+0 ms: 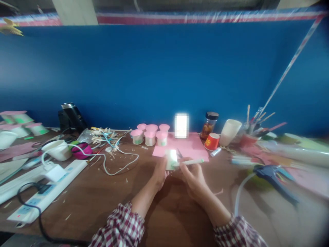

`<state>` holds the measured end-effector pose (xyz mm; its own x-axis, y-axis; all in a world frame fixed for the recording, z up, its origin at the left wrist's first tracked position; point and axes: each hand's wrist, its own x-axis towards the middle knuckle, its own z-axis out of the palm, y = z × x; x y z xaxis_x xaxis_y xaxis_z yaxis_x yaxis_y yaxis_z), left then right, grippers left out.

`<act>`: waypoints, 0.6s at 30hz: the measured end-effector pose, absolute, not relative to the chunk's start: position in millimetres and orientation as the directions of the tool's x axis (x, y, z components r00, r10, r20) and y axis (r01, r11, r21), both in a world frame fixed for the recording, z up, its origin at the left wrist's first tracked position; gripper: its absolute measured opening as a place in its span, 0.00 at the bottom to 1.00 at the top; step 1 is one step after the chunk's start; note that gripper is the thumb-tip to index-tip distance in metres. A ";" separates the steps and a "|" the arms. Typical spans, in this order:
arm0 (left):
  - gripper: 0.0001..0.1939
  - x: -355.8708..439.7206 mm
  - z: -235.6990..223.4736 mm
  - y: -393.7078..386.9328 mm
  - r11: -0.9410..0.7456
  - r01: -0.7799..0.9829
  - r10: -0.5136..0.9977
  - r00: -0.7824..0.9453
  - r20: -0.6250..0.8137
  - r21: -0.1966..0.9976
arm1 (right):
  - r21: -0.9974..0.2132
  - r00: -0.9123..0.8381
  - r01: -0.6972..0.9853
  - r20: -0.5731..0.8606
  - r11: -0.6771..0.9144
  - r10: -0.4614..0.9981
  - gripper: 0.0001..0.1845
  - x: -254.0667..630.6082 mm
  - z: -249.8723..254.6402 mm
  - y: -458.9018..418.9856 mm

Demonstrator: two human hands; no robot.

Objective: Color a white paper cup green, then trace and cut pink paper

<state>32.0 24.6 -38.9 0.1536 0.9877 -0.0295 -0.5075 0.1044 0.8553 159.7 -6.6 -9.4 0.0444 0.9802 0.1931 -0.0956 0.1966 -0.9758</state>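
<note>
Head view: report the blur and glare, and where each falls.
Head view, right side: the glue gun is smeared and soft; head view, centre: white glare washes out part of the pale piece in the left hand; head view, farther back: a bright patch is pixelated.

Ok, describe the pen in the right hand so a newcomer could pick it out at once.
On the brown table, find the pink sheet below the blue panel. Near its front edge, the right hand pinches a slim white pen with a green end pointing right. Unlike the short white tube lying beside the red cup, it looks longer and is hand-held.
</note>
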 end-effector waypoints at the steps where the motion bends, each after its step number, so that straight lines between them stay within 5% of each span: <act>1: 0.22 32.1 -39.0 24.8 0.109 -0.506 0.989 0.140 -0.043 0.856 | -0.976 0.041 -0.108 0.188 0.192 0.981 0.12 159.4 -9.5 -6.6; 18: 0.25 31.0 -38.6 24.2 0.085 -0.499 0.986 0.168 0.000 0.862 | -0.974 -0.007 -0.025 0.224 0.223 0.975 0.09 162.4 -12.3 -7.8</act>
<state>31.0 24.2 -38.6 0.1677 0.9858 -0.0001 -0.4993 0.0850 0.8623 162.4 -7.8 -12.3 -0.0070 0.9746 0.2237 -0.0255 0.2235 -0.9744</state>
